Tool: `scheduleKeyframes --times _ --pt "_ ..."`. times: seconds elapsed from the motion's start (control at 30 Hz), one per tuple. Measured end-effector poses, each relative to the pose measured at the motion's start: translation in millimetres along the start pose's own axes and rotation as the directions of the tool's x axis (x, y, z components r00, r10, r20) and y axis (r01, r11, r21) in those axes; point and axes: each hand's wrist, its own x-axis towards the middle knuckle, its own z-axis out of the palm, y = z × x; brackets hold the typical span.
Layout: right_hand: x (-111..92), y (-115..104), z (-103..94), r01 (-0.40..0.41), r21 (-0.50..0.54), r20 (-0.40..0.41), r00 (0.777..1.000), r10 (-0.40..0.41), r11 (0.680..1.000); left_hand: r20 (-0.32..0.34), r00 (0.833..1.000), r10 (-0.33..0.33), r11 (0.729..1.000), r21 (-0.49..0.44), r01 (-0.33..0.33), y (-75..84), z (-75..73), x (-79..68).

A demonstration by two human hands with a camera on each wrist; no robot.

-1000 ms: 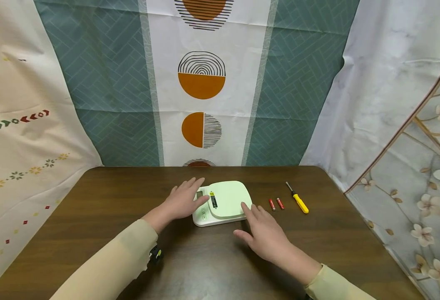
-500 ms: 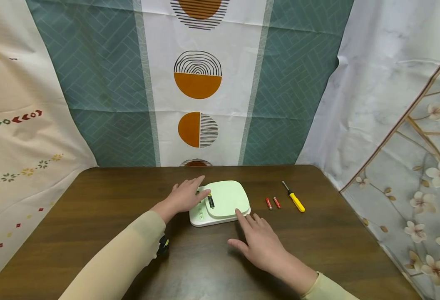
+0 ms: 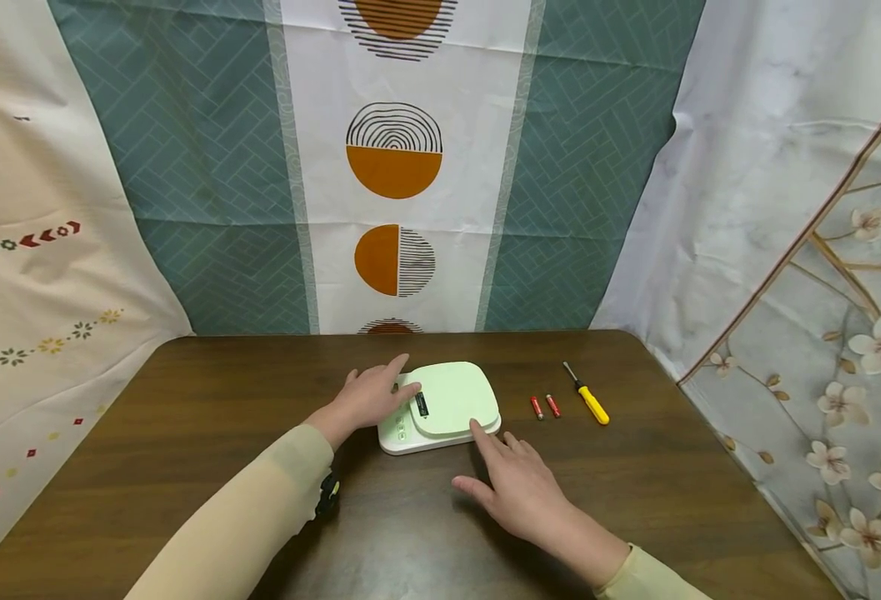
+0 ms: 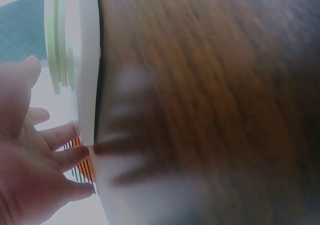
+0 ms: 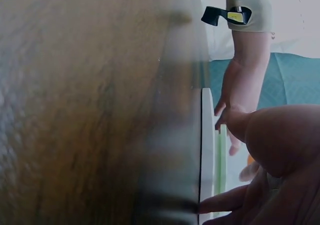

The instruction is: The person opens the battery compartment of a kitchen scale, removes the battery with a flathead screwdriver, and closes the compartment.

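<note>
A white kitchen scale (image 3: 440, 442) with a pale green weighing platform (image 3: 458, 396) lies on the table, a small black-and-white label at the platform's left side. At the scale's left end is my left hand (image 3: 365, 397), fingers extended along the end and thumb by the platform's edge; it partly hides the display. My right hand (image 3: 518, 492) has its index finger at the scale's front right edge, the other fingers loosely spread. In the left wrist view, fingertips meet the end of the scale (image 4: 89, 60). The right wrist view shows a fingertip against the base's side (image 5: 206, 150).
Two red batteries (image 3: 536, 407) lie side by side to the right of the scale. Beyond them is a screwdriver (image 3: 593, 403) with a yellow handle. Patterned cloth (image 3: 395, 275) hangs behind the brown wooden table (image 3: 245, 392).
The view has turned slightly right. My right hand has drawn a little left and nearer along the scale's front. My left hand stays at the left end, covering more of the display.
</note>
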Motion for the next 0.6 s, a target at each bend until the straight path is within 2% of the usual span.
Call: scheduleKeyframes --times 0.4,0.6 --pt "2.9 -0.3 0.6 -0.049 0.034 0.021 0.999 0.048 0.998 0.002 1.0 -0.006 1.0 0.01 0.006 -0.9 0.3 -3.7" --pt "3.9 -0.5 1.8 -0.044 0.049 0.027 0.999 0.043 0.998 0.0 1.0 0.0 1.0 0.008 0.0 -2.5 0.8 -6.8"
